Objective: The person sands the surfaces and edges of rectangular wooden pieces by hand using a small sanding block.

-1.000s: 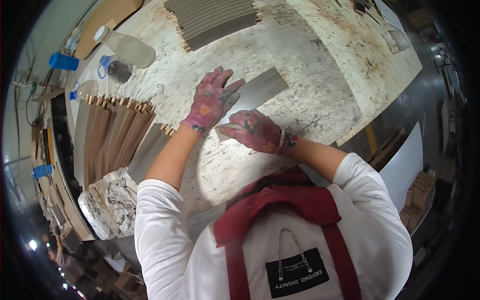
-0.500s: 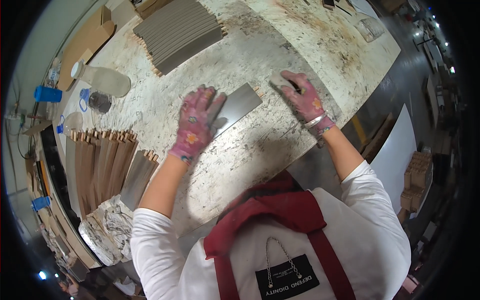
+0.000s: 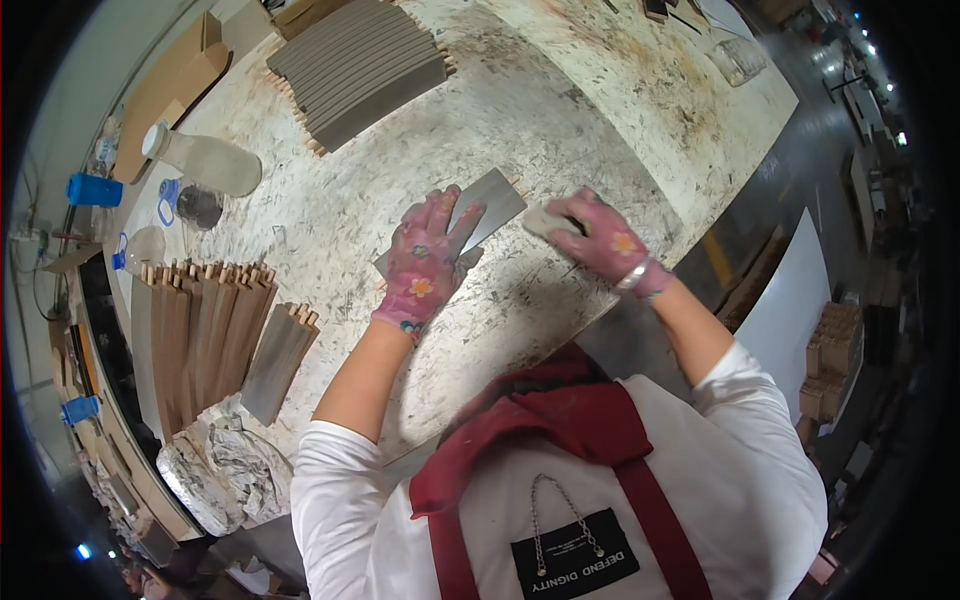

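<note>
A short flat grey board [image 3: 497, 203], with light wooden dowels at its ends, lies slantwise on the worktable. My left hand [image 3: 424, 262], in a pink flowered glove, rests flat over its left part with the fingers spread. Just off the board's right end, my right hand [image 3: 600, 238] in a matching glove is closed around a small pale grey block [image 3: 541, 220]. A bracelet circles that wrist. Which material the block is made of cannot be made out.
Grey boards with dowels stand in a tight row [image 3: 365, 75] at the far side. Brown doweled pieces [image 3: 205, 335] and a smaller bundle [image 3: 280, 362] lie at left. Beyond are a cloudy bottle [image 3: 222, 163], a dark-filled jar [image 3: 200, 206] and cardboard [image 3: 165, 100]. Crumpled wrapping [image 3: 230, 465] sits near left.
My left hand has slid to the right along the board, uncovering its left end. My right hand has come nearer and slightly left with the pale block.
</note>
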Motion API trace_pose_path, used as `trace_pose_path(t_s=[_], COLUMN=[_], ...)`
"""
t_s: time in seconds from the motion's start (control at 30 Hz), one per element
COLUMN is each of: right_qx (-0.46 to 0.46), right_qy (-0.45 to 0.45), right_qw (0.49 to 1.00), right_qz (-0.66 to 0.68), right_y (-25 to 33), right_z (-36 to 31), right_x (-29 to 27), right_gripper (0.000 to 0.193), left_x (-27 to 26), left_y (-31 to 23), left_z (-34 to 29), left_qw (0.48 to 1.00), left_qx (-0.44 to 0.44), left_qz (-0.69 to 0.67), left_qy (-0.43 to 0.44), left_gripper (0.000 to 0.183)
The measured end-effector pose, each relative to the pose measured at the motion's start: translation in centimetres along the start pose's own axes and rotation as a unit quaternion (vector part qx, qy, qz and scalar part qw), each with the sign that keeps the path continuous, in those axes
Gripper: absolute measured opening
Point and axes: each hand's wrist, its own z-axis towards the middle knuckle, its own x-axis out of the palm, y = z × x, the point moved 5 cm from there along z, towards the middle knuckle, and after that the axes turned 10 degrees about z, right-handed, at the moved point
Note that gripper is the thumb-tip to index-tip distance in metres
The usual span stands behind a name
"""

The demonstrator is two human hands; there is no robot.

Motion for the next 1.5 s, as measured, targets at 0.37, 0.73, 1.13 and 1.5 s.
trace_pose_path(t_s=[0.37,0.73,1.13,1.5], right_qx=[-0.264,-0.381,-0.032,-0.105], right_qy=[0.191,0.206,-0.163,-0.141], right_qw=[0.943,0.867,0.952,0.983], right_qz=[-0.065,-0.245,0.258,0.048], right_y=[8.9,12.1,-2.8,-1.1], right_z=[5.7,13.4,9.4,6.9], right_x=[8.4,16.0,-2.7,2.4], right_gripper=[0.036,0.022,0.044,0.034], left_x=[3.7,4.6,-3.8,-0.3], left_y=[-3.3,-3.6,3.3,0.4], left_z=[-1.6,-1.6,-8.5,-3.9], left_qw=[0.965,0.995,0.981,0.993], left_qx=[-0.097,-0.071,-0.160,-0.081], left_qz=[-0.242,-0.057,0.084,0.069], left_qy=[-0.011,0.040,-0.065,-0.043], left_gripper=[0.052,0.059,0.083,0.070])
